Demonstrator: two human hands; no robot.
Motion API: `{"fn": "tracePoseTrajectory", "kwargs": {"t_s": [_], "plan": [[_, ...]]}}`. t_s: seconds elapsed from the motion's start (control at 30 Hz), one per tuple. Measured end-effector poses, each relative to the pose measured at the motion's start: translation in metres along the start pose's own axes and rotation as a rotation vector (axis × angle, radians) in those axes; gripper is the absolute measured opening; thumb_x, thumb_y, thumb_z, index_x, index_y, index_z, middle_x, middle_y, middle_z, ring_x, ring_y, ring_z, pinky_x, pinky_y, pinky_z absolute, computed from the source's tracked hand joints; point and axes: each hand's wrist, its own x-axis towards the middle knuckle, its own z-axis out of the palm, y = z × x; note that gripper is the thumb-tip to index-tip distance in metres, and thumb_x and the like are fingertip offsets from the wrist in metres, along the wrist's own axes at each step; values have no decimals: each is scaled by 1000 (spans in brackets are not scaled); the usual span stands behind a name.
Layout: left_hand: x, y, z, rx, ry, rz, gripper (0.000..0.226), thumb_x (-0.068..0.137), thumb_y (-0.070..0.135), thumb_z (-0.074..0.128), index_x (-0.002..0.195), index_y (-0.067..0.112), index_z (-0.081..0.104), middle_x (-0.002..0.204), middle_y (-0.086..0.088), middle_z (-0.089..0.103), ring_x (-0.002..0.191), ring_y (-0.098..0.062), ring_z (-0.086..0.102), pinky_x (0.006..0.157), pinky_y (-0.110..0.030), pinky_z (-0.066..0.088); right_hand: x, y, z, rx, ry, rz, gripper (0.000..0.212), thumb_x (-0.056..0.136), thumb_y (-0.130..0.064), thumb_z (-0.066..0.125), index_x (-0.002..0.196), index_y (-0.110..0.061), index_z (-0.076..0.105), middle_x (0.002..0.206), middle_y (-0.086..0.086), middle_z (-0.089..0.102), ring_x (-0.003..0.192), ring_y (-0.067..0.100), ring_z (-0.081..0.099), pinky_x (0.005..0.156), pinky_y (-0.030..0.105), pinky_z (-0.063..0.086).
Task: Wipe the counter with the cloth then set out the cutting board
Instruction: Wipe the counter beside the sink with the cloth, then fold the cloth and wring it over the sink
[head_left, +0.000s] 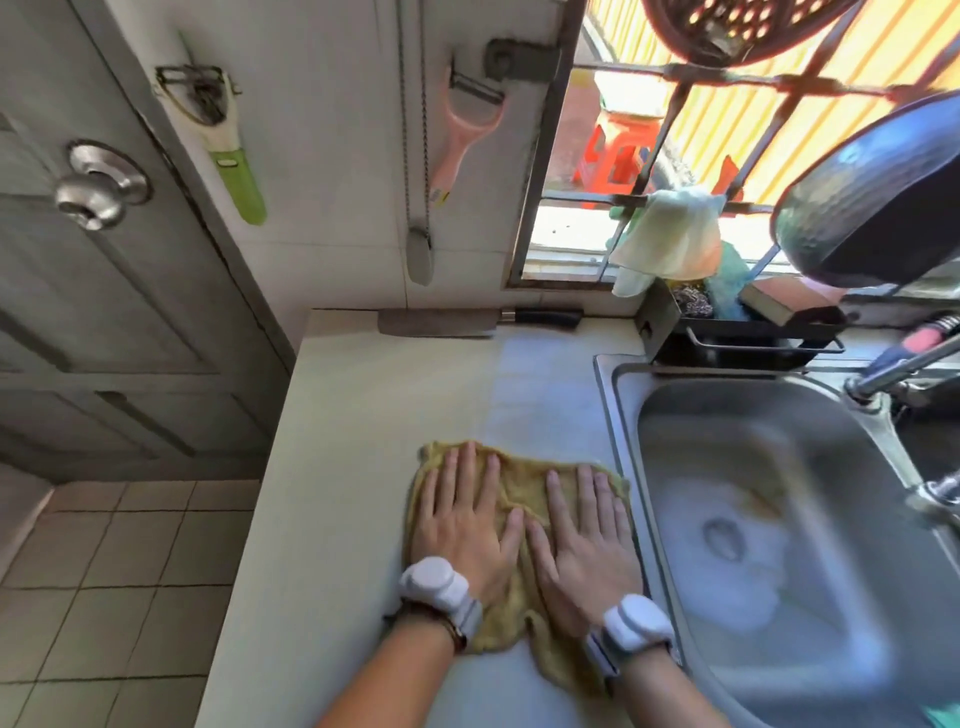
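A yellow cloth (519, 480) lies spread on the pale counter (363, 415), close to the sink's left rim. My left hand (467, 514) presses flat on the cloth's left half, fingers apart. Beside it, my right hand (587, 540) lies flat on the right half, and the two thumbs almost touch. Neither hand grips the fabric. A crumpled corner of the cloth trails toward me under my right wrist. The counter strip beyond the cloth looks paler and bluish. I see no cutting board.
A steel sink (753, 493) with a faucet (893, 364) fills the right. A cleaver (436, 323) lies along the counter's back edge. A black rack (748, 332) holds sponges; a dark pan (883, 208) hangs above. Two peelers (228, 140) hang on the wall. The counter's left edge drops to tiled floor.
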Motion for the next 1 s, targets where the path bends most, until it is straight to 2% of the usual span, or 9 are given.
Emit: {"fn": "tracePoseTrajectory", "kwargs": {"t_s": [0.13, 0.2, 0.27, 0.33, 0.53, 0.7, 0.8, 0.9, 1.0], "plan": [[56, -27, -6, 16, -56, -76, 69, 91, 60, 32, 152, 28, 27, 165, -5, 17, 151, -23, 13, 123, -41, 8, 70, -16, 5, -65, -127, -16, 69, 94, -62, 16, 156, -31, 12, 166, 13, 9, 152, 31, 5, 122, 50, 8], [63, -39, -13, -22, -45, -55, 63, 93, 57, 31, 149, 29, 34, 162, -3, 27, 148, -24, 22, 120, -42, 16, 86, -15, -3, -33, -102, -37, 61, 94, -59, 19, 148, -35, 30, 158, 12, 30, 145, 33, 25, 115, 51, 23], [72, -52, -24, -97, 55, -84, 53, 94, 47, 34, 137, 20, 51, 146, -8, 51, 131, -31, 45, 106, -44, 37, 98, -2, -19, 25, 24, -30, 41, 92, -47, 33, 125, -31, 52, 134, 7, 54, 123, 34, 47, 97, 48, 38], [78, -66, -31, -25, 112, -102, 38, 95, 36, 46, 125, 17, 58, 130, -7, 60, 113, -33, 53, 90, -44, 44, 106, 19, -27, -40, 60, -3, 31, 87, -31, 49, 118, -26, 56, 124, 5, 58, 115, 33, 49, 91, 45, 39], [114, -78, -54, 184, -32, -74, 12, 90, 33, 60, 95, 24, 66, 104, 1, 68, 104, -25, 47, 78, -38, 31, 130, 32, -45, -152, -99, -96, 28, 85, -15, 52, 110, -21, 62, 113, 4, 64, 112, 29, 46, 85, 40, 33], [140, -80, -148, -46, 267, -144, 5, 84, 29, 66, 85, 26, 71, 97, -4, 69, 103, -34, 52, 81, -40, 32, 158, 25, -114, 25, 287, -133, 13, 86, -11, 60, 94, -18, 67, 100, 8, 66, 97, 33, 51, 76, 39, 32], [127, -72, -206, -166, 433, -19, 4, 79, 24, 72, 83, 24, 72, 90, -8, 68, 95, -37, 54, 78, -42, 43, 157, 20, -167, 164, 483, -233, 7, 86, -11, 64, 91, -16, 67, 96, 10, 67, 95, 35, 54, 78, 42, 38], [90, -69, -225, -208, 432, 144, 12, 74, 19, 80, 83, 19, 72, 83, -6, 66, 86, -31, 54, 72, -34, 41, 124, 28, -186, 203, 571, -344, 8, 82, -7, 69, 88, -12, 66, 92, 10, 64, 92, 33, 53, 77, 42, 42], [42, -79, -198, -218, 299, 175, 18, 69, 20, 86, 81, 16, 74, 78, -2, 66, 82, -24, 55, 71, -34, 43, 76, 38, -161, 161, 465, -398, 7, 81, -7, 70, 84, -12, 65, 89, 6, 62, 87, 27, 50, 71, 38, 41]]}}
